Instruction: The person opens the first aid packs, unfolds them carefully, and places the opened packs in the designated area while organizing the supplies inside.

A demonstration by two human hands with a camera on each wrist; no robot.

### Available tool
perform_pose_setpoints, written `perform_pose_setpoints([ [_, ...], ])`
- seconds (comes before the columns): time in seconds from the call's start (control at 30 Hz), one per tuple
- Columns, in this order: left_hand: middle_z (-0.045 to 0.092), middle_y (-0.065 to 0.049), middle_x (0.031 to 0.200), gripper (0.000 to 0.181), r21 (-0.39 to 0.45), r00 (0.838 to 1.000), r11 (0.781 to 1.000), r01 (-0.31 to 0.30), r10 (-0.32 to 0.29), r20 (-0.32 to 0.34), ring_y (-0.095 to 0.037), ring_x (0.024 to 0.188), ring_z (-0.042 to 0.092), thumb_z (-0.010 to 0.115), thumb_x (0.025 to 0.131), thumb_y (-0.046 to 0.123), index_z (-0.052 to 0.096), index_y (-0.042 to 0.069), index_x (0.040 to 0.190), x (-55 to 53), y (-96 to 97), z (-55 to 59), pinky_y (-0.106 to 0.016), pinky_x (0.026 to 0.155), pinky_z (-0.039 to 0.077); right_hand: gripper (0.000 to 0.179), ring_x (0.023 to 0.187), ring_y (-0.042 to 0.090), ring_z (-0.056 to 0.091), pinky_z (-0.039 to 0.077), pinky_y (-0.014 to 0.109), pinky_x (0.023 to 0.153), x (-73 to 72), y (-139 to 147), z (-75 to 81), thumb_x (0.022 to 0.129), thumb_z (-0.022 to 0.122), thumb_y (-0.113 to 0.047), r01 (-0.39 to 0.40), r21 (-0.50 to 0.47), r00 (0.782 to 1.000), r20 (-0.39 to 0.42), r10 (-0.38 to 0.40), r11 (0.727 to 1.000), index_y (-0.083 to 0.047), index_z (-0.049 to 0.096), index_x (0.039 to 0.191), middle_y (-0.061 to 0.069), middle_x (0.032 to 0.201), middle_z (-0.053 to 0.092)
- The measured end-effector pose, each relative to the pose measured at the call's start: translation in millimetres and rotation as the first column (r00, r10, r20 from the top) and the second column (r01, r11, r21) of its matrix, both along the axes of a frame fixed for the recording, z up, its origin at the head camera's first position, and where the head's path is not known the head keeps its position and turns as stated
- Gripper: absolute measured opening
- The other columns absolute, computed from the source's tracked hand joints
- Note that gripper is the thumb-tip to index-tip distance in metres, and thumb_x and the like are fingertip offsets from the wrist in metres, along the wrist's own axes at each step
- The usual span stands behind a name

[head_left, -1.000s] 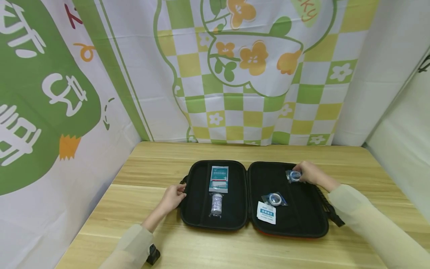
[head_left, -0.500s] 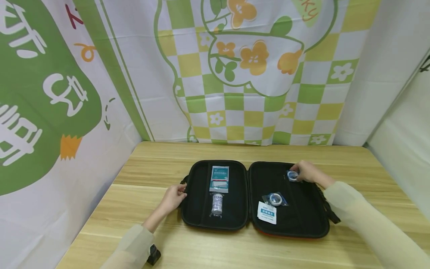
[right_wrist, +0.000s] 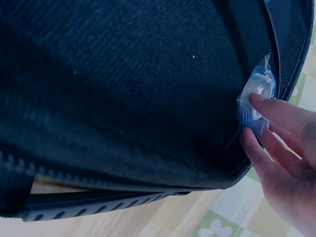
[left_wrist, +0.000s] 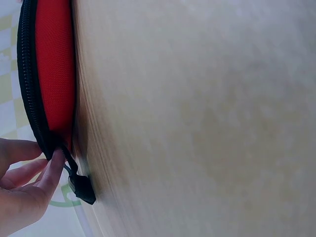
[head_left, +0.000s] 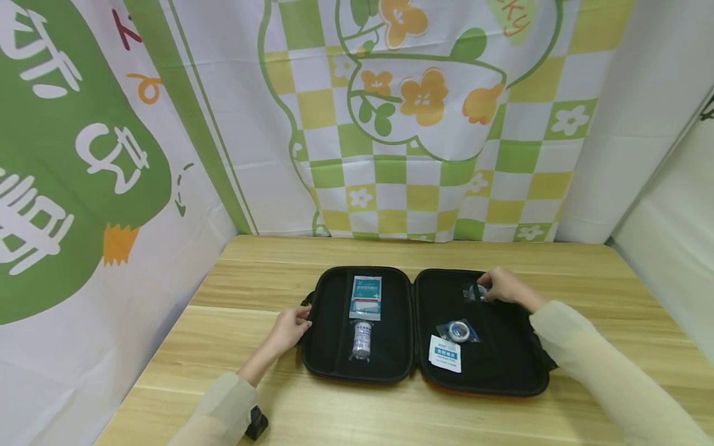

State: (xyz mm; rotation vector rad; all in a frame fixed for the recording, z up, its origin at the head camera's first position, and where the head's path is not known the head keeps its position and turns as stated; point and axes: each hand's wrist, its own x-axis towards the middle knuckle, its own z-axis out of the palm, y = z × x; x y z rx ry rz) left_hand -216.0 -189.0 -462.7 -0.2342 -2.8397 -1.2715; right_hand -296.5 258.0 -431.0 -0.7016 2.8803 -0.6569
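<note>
A black-lined zip case (head_left: pixel 375 365) with a red outer shell lies opened flat on the table. My right hand (head_left: pixel 509 289) pinches a roll of tape in clear plastic wrap (right_wrist: pixel 256 101) between thumb and fingers, at the top of the case's right half. In the head view a dark band (head_left: pixel 487 322) crosses part of that roll. At the case's left edge, my left hand (head_left: pixel 289 326) grips the rim near a zipper pull (left_wrist: pixel 81 186). A second wrapped tape roll (head_left: pixel 459 331) and a white-and-teal packet (head_left: pixel 445 354) lie in the right half.
In the case's left half lie a teal packet (head_left: pixel 366 297) and a wrapped white bandage roll (head_left: pixel 362 340). A ridged black handle (right_wrist: pixel 98 203) sticks out at the right side. The wooden table (head_left: pixel 346 415) ends at a patterned curtain (head_left: pixel 390 210) behind.
My right hand has moved a little to the left with the wrapped tape roll, which now sits partly behind the dark band. My left hand stays on the case's rim.
</note>
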Motion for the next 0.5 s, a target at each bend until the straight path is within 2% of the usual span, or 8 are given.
perform_pose_setpoints([
  [0.13,0.06,-0.023,0.092,0.033,0.002,1.0,1.0,0.0,0.0,0.001,-0.027,0.076,0.061,0.057,0.078,-0.01,0.052,-0.017,0.111,-0.1,0.2,0.3,-0.029,0.063,0.051,0.033,0.069,0.025,0.055,0.046,0.035,0.06,0.2,3,-2.1,0.059,0.07,0.003,0.019,-0.055,1.0,0.008,-0.019,0.998,0.017,0.061,0.088,0.026,0.085,0.062],
  [0.23,0.06,-0.024,0.093,0.034,-0.001,1.0,1.0,-0.002,0.002,0.002,-0.027,0.077,0.061,0.057,0.079,-0.01,0.052,-0.016,0.111,0.2,0.0,0.5,-0.03,0.063,0.052,0.036,0.072,0.028,0.057,0.047,0.034,0.061,0.5,7,-3.0,0.061,0.071,0.001,0.031,-0.096,0.999,0.014,-0.03,0.995,0.018,0.06,0.091,0.029,0.088,0.061],
  [0.4,0.06,-0.023,0.093,0.033,-0.009,1.0,1.0,-0.003,0.003,-0.002,-0.027,0.077,0.061,0.057,0.079,-0.009,0.052,-0.016,0.111,-0.1,-0.7,0.1,-0.03,0.063,0.052,0.037,0.082,0.039,0.059,0.05,0.041,0.067,2.4,12,-3.0,0.067,0.069,0.0,0.068,-0.16,0.996,0.074,-0.056,0.985,0.02,0.057,0.096,0.032,0.089,0.06],
  [0.5,0.061,-0.022,0.092,0.033,-0.011,1.0,1.0,-0.003,0.003,-0.003,-0.027,0.077,0.061,0.057,0.078,-0.009,0.053,-0.015,0.111,-0.4,-0.8,-0.1,-0.029,0.063,0.051,0.034,0.076,0.034,0.059,0.05,0.038,0.063,4.2,12,-2.1,0.07,0.066,0.002,0.096,-0.184,0.989,0.128,-0.073,0.978,0.021,0.056,0.096,0.03,0.085,0.06],
])
